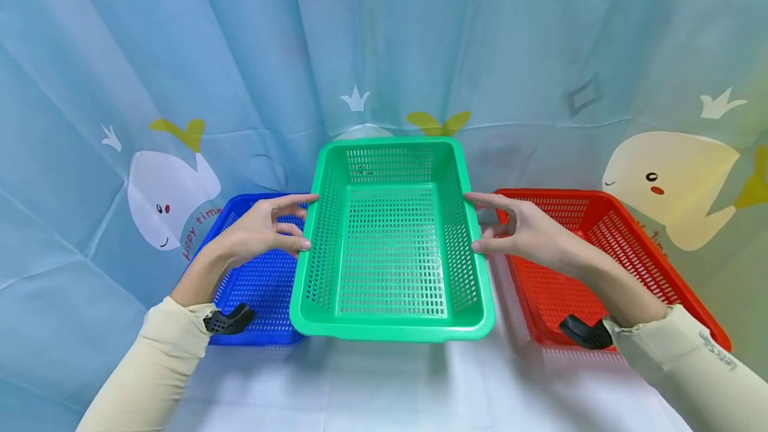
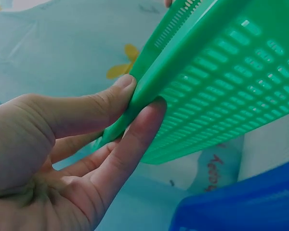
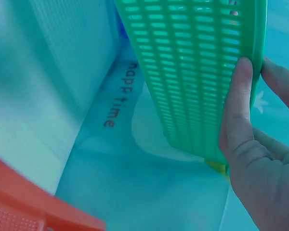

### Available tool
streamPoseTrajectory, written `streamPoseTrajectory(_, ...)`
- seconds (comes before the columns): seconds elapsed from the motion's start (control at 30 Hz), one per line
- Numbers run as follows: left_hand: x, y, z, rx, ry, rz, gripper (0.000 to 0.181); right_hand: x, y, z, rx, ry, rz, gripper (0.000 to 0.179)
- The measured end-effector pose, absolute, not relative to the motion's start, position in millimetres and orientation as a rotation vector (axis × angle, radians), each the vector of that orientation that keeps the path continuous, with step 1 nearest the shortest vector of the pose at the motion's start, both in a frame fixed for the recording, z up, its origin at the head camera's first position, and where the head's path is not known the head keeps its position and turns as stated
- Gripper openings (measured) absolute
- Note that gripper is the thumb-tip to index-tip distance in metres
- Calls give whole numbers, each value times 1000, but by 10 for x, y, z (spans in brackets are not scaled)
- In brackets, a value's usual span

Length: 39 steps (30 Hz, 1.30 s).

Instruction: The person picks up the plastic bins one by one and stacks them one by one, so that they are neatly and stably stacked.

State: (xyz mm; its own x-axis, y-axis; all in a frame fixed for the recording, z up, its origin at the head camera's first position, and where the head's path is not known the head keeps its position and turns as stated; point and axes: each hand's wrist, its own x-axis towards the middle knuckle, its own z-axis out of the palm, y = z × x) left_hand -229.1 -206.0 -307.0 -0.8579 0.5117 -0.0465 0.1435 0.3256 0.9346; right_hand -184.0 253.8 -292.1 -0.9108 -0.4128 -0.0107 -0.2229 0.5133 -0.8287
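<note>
A green plastic basket (image 1: 393, 333) with slotted walls and floor is held up in the middle of the head view, its inside facing me and nothing lying in it. My left hand (image 1: 258, 229) pinches its left rim. In the left wrist view the thumb (image 2: 103, 108) presses one side of the rim and the fingers reach the slotted outer wall. At the opposite rim, my right hand (image 1: 537, 235) pinches the edge. The right wrist view shows one digit (image 3: 241, 96) lying along the slotted outside and the others beyond the rim.
Behind my left hand stands a blue basket (image 1: 258, 337), partly covered by the green one. A red basket (image 1: 672, 279) stands on the right, beneath my right forearm. All are over a white tabletop (image 1: 384, 385), with a light blue whale-print curtain (image 1: 384, 39) behind.
</note>
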Motion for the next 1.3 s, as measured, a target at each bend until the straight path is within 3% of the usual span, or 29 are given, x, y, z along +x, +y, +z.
streamPoseTrajectory(0.67,-2193,-2840,-2628,528,2508,1259,87,-2038,1742,-2813,-643,2345,-1530,87)
streamPoseTrajectory(1.3,-2202,-3606,-2571,463,2594,1151,86,-2254,902,-3010,-763,2192,-1692,89)
